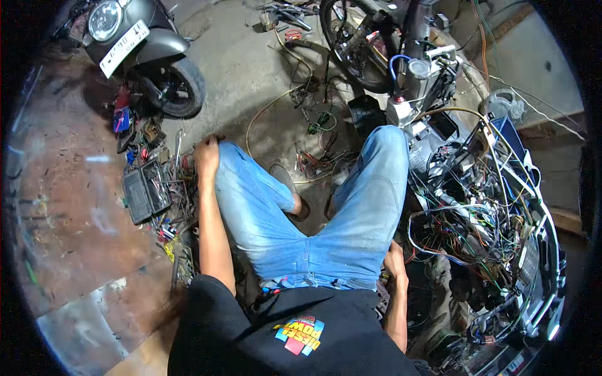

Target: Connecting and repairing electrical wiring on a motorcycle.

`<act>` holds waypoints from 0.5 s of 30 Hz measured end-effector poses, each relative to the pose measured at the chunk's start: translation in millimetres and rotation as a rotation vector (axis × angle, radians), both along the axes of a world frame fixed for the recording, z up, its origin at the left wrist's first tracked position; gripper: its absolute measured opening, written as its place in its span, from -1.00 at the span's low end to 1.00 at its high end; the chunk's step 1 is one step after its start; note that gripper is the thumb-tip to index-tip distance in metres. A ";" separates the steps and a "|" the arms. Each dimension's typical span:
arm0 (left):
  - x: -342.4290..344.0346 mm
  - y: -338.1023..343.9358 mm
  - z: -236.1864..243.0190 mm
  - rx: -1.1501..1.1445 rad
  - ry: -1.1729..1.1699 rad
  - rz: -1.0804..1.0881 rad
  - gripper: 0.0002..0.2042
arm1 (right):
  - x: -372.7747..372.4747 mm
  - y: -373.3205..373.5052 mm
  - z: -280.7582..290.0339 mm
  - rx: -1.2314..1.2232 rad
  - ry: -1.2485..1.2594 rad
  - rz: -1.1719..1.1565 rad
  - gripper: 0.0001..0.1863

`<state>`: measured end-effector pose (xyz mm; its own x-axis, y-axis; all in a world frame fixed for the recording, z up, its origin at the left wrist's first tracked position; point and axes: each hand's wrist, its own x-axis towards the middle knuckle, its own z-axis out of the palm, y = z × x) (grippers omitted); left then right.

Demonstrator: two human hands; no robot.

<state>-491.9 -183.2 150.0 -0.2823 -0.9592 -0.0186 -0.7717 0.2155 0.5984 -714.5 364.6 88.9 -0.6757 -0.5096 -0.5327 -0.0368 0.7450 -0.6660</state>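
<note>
In the upper left of the frame there stands a dark scooter (153, 55) with round headlight (105, 20) and white plate (125, 48). At the top centre, some metal pieces (296, 19) lie on the grey floor (232, 62). To the right of them is a black-tyred wheel (342, 61). A brownish surface (75, 182) extends along the left side.

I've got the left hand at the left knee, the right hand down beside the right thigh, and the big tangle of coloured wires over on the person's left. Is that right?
Not quite: the head view shows the big tangle of coloured wires on the person's right. The left hand and right hand are as you said.
</note>
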 end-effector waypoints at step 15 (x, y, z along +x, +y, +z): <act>16.7 10.3 33.3 -0.153 0.040 0.098 -0.69 | -25.4 -61.0 -47.9 0.112 -0.031 0.227 -0.55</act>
<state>-475.2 -172.8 183.4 -0.1848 -0.9729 0.1388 -0.7698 0.2311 0.5950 -739.9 303.6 41.0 -0.5333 -0.5832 -0.6127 -0.1925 0.7890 -0.5835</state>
